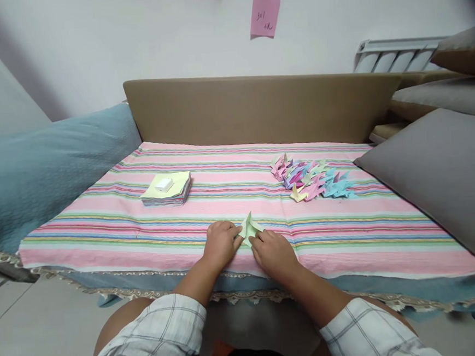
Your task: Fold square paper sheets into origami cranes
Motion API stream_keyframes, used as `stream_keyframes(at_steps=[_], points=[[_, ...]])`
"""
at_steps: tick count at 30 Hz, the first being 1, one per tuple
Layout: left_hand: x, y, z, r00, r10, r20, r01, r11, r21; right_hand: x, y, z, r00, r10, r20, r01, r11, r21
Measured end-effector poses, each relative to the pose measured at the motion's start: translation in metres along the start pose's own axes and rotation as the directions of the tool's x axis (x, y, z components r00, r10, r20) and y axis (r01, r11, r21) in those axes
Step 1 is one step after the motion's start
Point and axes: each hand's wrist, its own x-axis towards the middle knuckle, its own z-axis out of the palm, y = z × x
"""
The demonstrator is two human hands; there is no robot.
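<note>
A pale green sheet of origami paper [249, 229], partly folded with a raised pointed flap, is between my hands just above the striped cloth. My left hand [221, 243] pinches its left side between thumb and fingers. On the opposite side my right hand [273, 253] is closed on the paper's right and lower edge. The fingertips hide part of the folds. Farther back to the right lies a cluster of folded paper cranes [313, 177] in pink, purple, yellow and blue.
Back left sits a stack of coloured paper [168, 197] with a small white object [164, 185] on top. The striped cloth [113, 226] covers the sofa seat. Grey cushions [434, 168] fill the right side, a blue-covered armrest [63, 159] the left, and a brown backrest [248, 111] stands behind.
</note>
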Motion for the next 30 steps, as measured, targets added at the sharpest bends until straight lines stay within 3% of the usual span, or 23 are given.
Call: stream_keyframes(at_steps=[4,6,10,11,13,15,20,24,30], points=[[0.0,-0.001,0.001,1.0,0.028,-0.005,-0.027,0.999,0.018,-0.005,0.007,-0.009,1.0,-0.018,-0.02,0.02,0.995,0.094],[0.0,-0.002,0.002,1.0,0.026,-0.012,-0.025,1.0,0.013,-0.006,0.015,-0.012,0.991,0.06,-0.123,-0.032,0.975,0.22],[0.0,-0.004,0.004,0.999,0.021,-0.024,-0.021,1.0,0.002,-0.002,0.033,-0.007,0.91,0.27,-0.314,-0.075,0.854,0.515],[0.001,-0.004,0.004,0.999,0.022,-0.027,-0.022,1.0,0.001,0.0,0.037,-0.003,0.899,0.308,-0.313,-0.088,0.824,0.559],[0.001,-0.005,0.005,0.999,0.025,-0.032,-0.025,1.0,0.0,0.005,0.043,0.007,0.918,0.297,-0.262,-0.098,0.81,0.578],[0.001,-0.005,0.005,0.999,0.025,-0.038,-0.025,1.0,-0.004,0.01,0.044,0.016,0.952,0.258,-0.167,-0.132,0.833,0.537],[0.0,-0.005,0.006,0.999,0.029,-0.041,-0.029,1.0,-0.009,0.017,0.04,0.023,0.963,0.267,0.025,-0.256,0.886,0.387],[0.0,-0.005,0.007,0.999,0.024,-0.045,-0.024,1.0,-0.008,0.016,0.039,0.021,0.978,0.203,0.053,-0.209,0.92,0.331],[0.0,-0.005,0.006,0.999,0.026,-0.033,-0.027,1.0,-0.01,0.013,0.044,0.018,0.989,0.145,0.003,-0.136,0.921,0.364]])
